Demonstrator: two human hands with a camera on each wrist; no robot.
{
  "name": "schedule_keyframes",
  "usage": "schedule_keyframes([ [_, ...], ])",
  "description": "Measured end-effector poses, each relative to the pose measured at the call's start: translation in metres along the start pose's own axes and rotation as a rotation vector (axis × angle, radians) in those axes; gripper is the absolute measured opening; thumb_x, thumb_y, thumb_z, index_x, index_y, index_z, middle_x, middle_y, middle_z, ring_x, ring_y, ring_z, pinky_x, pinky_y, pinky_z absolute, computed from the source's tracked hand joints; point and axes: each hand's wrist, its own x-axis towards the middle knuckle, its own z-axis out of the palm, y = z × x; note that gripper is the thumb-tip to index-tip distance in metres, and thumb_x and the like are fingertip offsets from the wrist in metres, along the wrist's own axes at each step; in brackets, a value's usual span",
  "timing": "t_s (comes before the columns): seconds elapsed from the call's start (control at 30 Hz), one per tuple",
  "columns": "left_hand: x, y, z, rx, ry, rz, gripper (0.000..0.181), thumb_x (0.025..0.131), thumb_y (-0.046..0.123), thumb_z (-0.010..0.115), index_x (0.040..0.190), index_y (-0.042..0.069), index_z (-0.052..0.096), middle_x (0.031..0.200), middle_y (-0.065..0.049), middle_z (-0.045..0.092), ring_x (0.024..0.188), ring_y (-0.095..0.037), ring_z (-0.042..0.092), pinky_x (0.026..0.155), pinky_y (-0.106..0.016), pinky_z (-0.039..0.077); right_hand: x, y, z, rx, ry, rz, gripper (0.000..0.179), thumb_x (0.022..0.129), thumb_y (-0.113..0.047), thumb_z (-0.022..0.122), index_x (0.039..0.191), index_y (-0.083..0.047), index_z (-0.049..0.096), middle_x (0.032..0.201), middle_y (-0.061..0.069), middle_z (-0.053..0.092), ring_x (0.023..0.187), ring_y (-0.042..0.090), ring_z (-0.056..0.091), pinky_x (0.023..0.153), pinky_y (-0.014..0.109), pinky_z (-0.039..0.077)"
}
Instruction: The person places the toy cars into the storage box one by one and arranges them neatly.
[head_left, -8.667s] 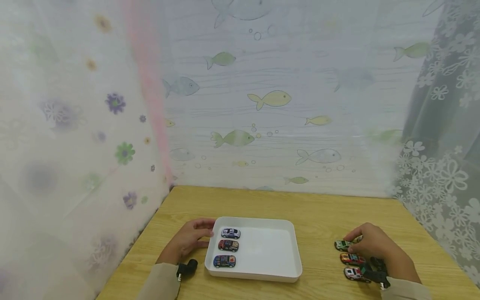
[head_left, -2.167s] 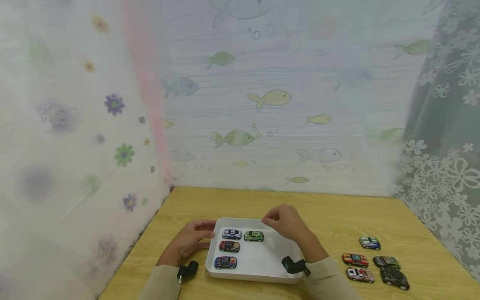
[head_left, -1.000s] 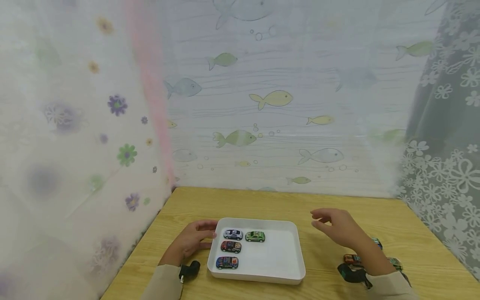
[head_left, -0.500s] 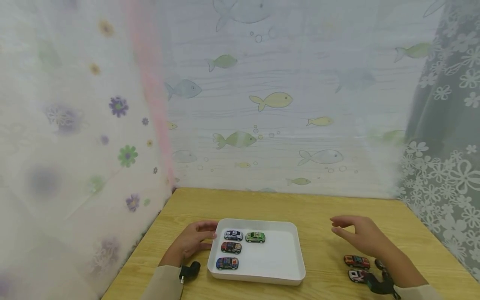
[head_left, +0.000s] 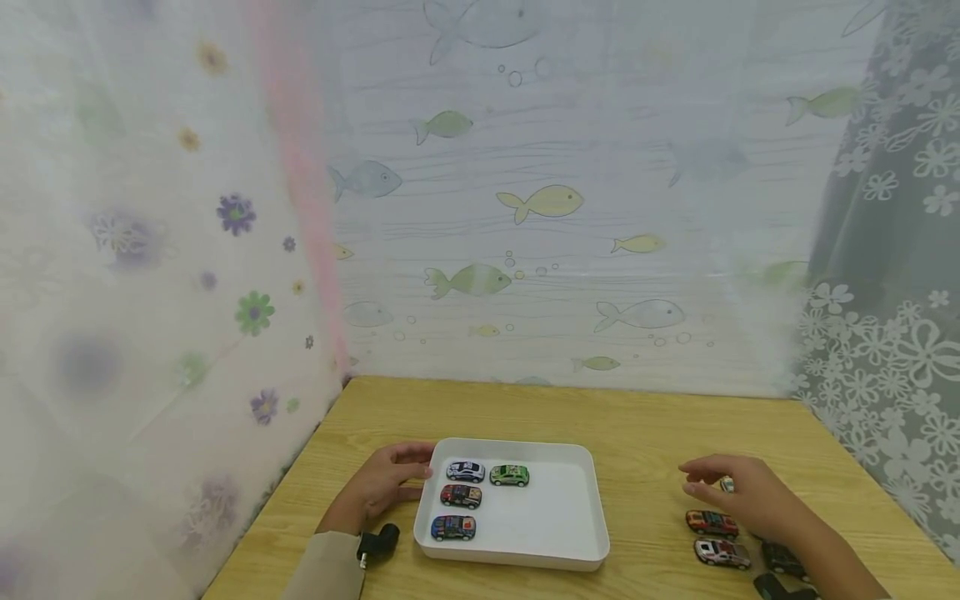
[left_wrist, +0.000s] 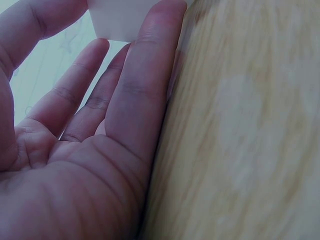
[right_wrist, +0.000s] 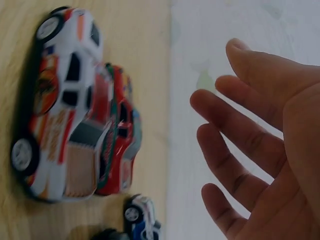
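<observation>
My left hand (head_left: pixel 378 483) rests against the left wall of the white tray (head_left: pixel 517 561), fingers mostly straight, fingertips at the wall in the left wrist view. Inside the tray are a white toy car (head_left: pixel 466 472), a dark red one (head_left: pixel 461 497), a blue one (head_left: pixel 453 527) and a green one (head_left: pixel 509 476). Right of the tray, my right hand (head_left: pixel 750 492) hovers over other toy cars with fingers spread and nothing held. Below it are a red toy car (head_left: pixel 711 523) and a white-and-red one (head_left: pixel 722 552). A white-and-blue car (right_wrist: pixel 142 220) is partly hidden by the hand in the head view.
A black toy car (head_left: pixel 783 560) lies near my right forearm, partly covered. The wooden table (head_left: pixel 570 408) runs back to a fish-print curtain (head_left: pixel 555 250). A flower-print curtain (head_left: pixel 150 333) hangs along the left side.
A green toy car has come into the tray beside the white one. Since then my right hand has moved from the tray to the right and lowered over the other cars. My left hand stays put.
</observation>
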Motion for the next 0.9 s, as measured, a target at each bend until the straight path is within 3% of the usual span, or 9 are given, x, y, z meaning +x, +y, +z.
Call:
schedule_keyframes([
  [0.13,0.001,-0.001,-0.002,-0.002,-0.009,0.006,0.054,0.094,0.009,0.075,0.144,0.0,0.056,0.14,-0.018,0.061,0.116,-0.025,0.066,0.093,-0.044,0.062,-0.006,0.011,0.001,0.01,-0.022,-0.031,0.032,0.097,-0.038,0.072,0.12,-0.016,0.075,0.108,-0.003,0.074,0.089,-0.005,0.059,0.068,0.026,0.055],
  [0.4,0.002,-0.003,-0.004,-0.004,-0.031,0.018,0.052,0.096,0.01,0.073,0.144,0.001,0.056,0.14,-0.017,0.062,0.116,-0.025,0.067,0.093,-0.045,0.062,-0.018,0.029,-0.004,0.042,-0.069,-0.061,0.031,0.094,-0.034,0.076,0.117,-0.014,0.078,0.108,0.001,0.075,0.091,-0.004,0.062,0.069,0.025,0.056],
  [0.47,0.002,-0.003,-0.004,-0.002,-0.032,0.023,0.052,0.096,0.009,0.073,0.144,0.0,0.055,0.14,-0.017,0.062,0.116,-0.026,0.067,0.093,-0.045,0.062,-0.019,0.033,-0.005,0.044,-0.085,-0.057,0.033,0.093,-0.035,0.076,0.118,-0.014,0.078,0.11,0.002,0.075,0.096,0.002,0.066,0.071,0.025,0.058],
  [0.53,0.002,-0.003,-0.004,-0.003,-0.031,0.022,0.052,0.096,0.009,0.073,0.144,0.0,0.056,0.14,-0.018,0.061,0.116,-0.026,0.067,0.093,-0.045,0.062,-0.02,0.035,-0.006,0.032,-0.101,-0.043,0.034,0.091,-0.037,0.077,0.117,-0.017,0.078,0.114,0.003,0.075,0.108,0.019,0.069,0.076,0.029,0.061],
  [0.67,0.002,-0.003,-0.004,-0.005,-0.025,0.02,0.052,0.095,0.01,0.073,0.144,0.001,0.056,0.141,-0.017,0.061,0.117,-0.026,0.067,0.093,-0.045,0.061,-0.022,0.042,-0.007,0.01,-0.136,-0.009,0.031,0.089,-0.04,0.079,0.115,-0.024,0.079,0.125,0.012,0.072,0.123,0.051,0.055,0.087,0.048,0.06],
  [0.77,0.002,-0.003,-0.003,-0.005,-0.02,0.018,0.052,0.095,0.01,0.074,0.144,0.001,0.057,0.14,-0.017,0.062,0.116,-0.026,0.067,0.093,-0.045,0.062,-0.023,0.048,-0.006,0.009,-0.162,0.001,0.03,0.088,-0.04,0.079,0.115,-0.025,0.079,0.13,0.02,0.07,0.123,0.051,0.055,0.089,0.053,0.058],
  [0.9,0.001,-0.003,-0.003,-0.007,-0.012,0.012,0.051,0.095,0.01,0.074,0.142,0.002,0.058,0.139,-0.016,0.063,0.115,-0.025,0.067,0.093,-0.044,0.062,-0.022,0.052,-0.006,-0.019,-0.185,0.0,0.029,0.087,-0.043,0.079,0.112,-0.028,0.079,0.125,0.014,0.073,0.12,0.039,0.062,0.086,0.039,0.062],
])
